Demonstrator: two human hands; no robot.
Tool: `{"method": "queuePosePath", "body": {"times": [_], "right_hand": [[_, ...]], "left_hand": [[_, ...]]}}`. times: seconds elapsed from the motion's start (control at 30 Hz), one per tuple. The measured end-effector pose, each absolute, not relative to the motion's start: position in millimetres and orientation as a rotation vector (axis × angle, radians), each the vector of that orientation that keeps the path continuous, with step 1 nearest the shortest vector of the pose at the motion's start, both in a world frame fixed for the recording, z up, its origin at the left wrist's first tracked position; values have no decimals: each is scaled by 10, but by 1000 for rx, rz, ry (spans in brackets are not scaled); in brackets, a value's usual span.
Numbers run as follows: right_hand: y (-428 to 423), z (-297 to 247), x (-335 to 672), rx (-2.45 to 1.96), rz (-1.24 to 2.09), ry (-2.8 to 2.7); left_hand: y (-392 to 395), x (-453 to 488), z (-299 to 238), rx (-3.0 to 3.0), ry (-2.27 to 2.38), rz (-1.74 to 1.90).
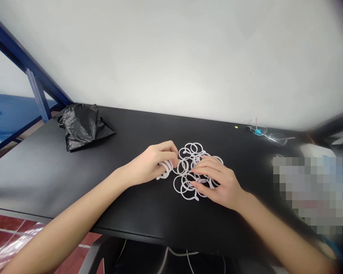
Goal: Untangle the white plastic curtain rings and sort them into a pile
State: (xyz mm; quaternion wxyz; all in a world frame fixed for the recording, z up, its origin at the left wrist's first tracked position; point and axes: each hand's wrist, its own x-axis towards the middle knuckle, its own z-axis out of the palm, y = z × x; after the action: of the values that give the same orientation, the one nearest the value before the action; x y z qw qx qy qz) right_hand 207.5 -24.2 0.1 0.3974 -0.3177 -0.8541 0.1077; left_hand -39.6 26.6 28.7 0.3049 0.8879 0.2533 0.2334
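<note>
A loose pile of several white plastic rings [188, 160] lies in the middle of a black table [131, 205]. My left hand [151, 163] is curled shut around a stack of white rings [166, 169] at the pile's left edge. My right hand [217, 182] rests on the pile's right side, fingers stretched out over the rings and touching them.
A crumpled black plastic bag [81, 125] sits at the table's back left. A pair of glasses [267, 134] lies at the back right near the white wall. A blue metal frame [31, 76] stands to the left. Cables hang under the table's front edge.
</note>
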Motion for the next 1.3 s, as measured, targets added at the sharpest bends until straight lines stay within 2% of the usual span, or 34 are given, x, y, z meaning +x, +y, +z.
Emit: {"method": "queuePosePath", "body": {"times": [0.47, 0.67, 1.0, 1.3], "right_hand": [[-258, -1, 2068, -798, 257, -2125], [-257, 16, 2064, -806, 265, -2110], [-251, 11, 2059, -797, 241, -2111], [-248, 15, 2071, -790, 241, -2112]], "left_hand": [[277, -274, -1, 2541, 1033, 467], [339, -348, 144, 2417, 768, 419], [282, -308, 139, 2677, 861, 161], [278, -413, 340, 2497, 858, 407]]}}
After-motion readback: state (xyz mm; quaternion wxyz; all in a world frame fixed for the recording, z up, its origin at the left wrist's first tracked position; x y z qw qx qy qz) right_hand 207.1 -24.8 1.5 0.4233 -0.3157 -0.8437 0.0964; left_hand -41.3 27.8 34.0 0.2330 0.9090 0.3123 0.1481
